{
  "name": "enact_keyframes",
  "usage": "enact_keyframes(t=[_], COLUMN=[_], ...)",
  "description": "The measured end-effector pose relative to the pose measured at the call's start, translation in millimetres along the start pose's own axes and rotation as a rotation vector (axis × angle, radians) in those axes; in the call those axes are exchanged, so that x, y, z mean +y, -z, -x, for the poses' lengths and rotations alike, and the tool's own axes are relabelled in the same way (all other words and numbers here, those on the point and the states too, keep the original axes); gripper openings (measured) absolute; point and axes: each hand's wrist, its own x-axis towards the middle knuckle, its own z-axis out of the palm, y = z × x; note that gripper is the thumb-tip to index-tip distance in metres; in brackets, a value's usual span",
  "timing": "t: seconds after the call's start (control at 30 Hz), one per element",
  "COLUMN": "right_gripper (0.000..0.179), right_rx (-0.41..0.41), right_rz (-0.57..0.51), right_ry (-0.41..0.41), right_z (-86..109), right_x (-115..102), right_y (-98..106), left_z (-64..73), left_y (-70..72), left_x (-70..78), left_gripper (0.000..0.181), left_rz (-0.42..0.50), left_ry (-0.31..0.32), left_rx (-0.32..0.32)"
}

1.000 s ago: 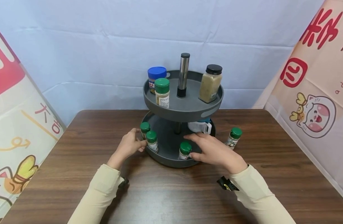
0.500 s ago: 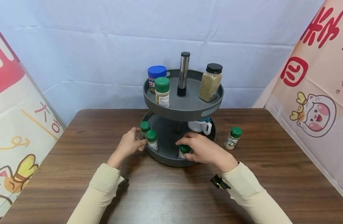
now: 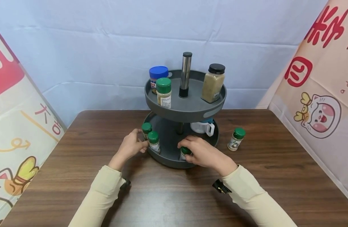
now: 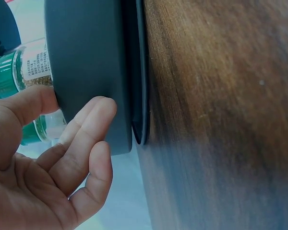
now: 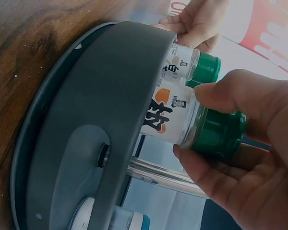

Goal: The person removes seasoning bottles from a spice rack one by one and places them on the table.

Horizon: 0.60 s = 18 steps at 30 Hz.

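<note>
Right hand (image 3: 203, 153) pinches green-capped jar (image 5: 182, 117), six o'clock on lower tray (image 3: 168, 143). Left hand (image 3: 131, 146) touches its rim (image 3: 174, 164) near nine, fingers (image 4: 102, 109) loosely bent. Sideways tug could turn tray, tipping jar

Rack (image 3: 186, 71) on table (image 3: 174, 201), jars (image 3: 212, 87) on upper tier (image 3: 179, 115), shakers (image 3: 154, 145) on lower tier (image 3: 174, 164), bottle (image 3: 234, 143) at right

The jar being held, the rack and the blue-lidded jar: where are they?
Held jar (image 5: 179, 117), right wrist view: its label.
Rack (image 3: 182, 115), head view: front of its top tier.
Blue-lidded jar (image 3: 158, 73), head view: its lid.
</note>
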Motion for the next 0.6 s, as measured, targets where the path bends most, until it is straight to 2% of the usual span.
enact_keyframes(t=[0.6], right_gripper=[0.031], right_rx=[-0.009], right_rz=[0.036], right_ry=[0.008], right_z=[-2.8], right_x=[2], right_y=[11], left_z=[-0.6], left_y=[-0.4], left_x=[-1.2], left_gripper=[0.062], left_rz=[0.023], left_ry=[0.001], left_rx=[-0.003])
